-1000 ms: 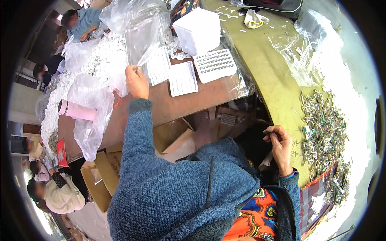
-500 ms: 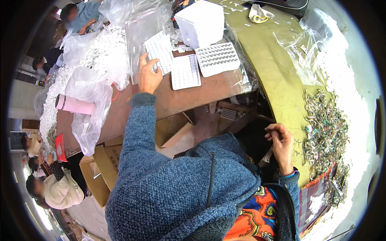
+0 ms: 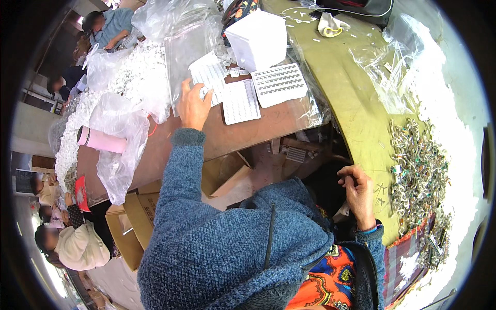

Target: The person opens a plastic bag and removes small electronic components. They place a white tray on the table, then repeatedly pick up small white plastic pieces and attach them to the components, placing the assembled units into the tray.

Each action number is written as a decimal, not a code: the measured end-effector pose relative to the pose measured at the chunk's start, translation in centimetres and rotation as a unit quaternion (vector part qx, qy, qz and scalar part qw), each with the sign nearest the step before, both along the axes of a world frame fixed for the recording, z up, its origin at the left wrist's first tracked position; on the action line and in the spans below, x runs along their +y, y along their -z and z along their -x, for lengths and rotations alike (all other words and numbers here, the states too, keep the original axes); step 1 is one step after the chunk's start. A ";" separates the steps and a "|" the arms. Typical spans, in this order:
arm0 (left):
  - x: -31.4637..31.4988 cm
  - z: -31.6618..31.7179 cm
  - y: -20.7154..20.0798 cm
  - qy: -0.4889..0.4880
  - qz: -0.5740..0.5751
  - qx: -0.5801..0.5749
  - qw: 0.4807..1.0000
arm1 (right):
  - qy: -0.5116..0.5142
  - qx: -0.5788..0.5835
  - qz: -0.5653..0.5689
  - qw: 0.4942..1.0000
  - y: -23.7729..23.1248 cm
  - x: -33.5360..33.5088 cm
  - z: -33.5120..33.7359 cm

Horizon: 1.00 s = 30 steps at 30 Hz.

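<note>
My left hand (image 3: 194, 109) reaches to the near edge of a tilted white tray (image 3: 205, 66) with rows of small hollows. Its thumb and index finger stand apart, and nothing shows between them. Beside it lies a second white tray (image 3: 241, 103), and to the right a thicker white tray or stack (image 3: 279, 86) shows rows of dark, shiny small pieces. Over the edge of the olive-yellow tabletop, my right hand (image 3: 358, 195) is held with its fingers curled and the thumb against them. Whatever those fingers hold, if anything, is hidden.
A tall white stack (image 3: 257, 41) stands behind the trays. To the left are clear plastic bags, a pink flask (image 3: 102, 140) and a heap of white pieces (image 3: 126, 72). Metal pieces (image 3: 419, 168) pile up at right. Open cardboard boxes (image 3: 135, 219) stand below. Several people sit at far left.
The whole view has shifted slightly. My left hand stays by the tilted tray, with little change in its fingers. My right hand has moved slightly left and its fingers look a little more curled.
</note>
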<state>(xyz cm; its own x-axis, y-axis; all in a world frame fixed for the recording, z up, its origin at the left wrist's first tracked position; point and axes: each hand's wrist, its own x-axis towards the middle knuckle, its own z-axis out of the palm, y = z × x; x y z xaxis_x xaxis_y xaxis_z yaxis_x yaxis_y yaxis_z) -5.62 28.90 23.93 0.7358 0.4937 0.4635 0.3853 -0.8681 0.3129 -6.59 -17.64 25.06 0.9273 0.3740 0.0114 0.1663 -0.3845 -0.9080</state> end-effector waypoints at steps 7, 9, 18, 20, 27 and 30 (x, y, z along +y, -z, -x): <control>-1.9 -2.1 -2.0 -0.070 0.005 0.055 0.996 | -0.004 -0.006 0.030 1.000 -0.1 0.0 0.0; -2.0 -2.8 -1.7 -0.056 0.012 0.034 0.998 | -0.014 -0.024 0.034 0.999 -0.2 0.0 -0.1; 1.7 -6.2 1.5 0.036 0.062 0.061 0.996 | -0.029 -0.024 0.035 0.999 -0.7 0.2 -0.1; 2.5 -6.5 1.8 0.036 -0.007 0.047 0.998 | -0.036 -0.039 0.038 0.998 -0.6 0.0 -0.1; 3.8 -6.8 1.2 0.095 -0.046 0.076 0.992 | -0.040 -0.127 0.066 0.989 0.3 -0.7 -0.1; 3.1 -7.0 1.7 0.101 -0.077 0.061 0.990 | -0.045 -0.153 0.079 0.984 0.7 -0.6 0.1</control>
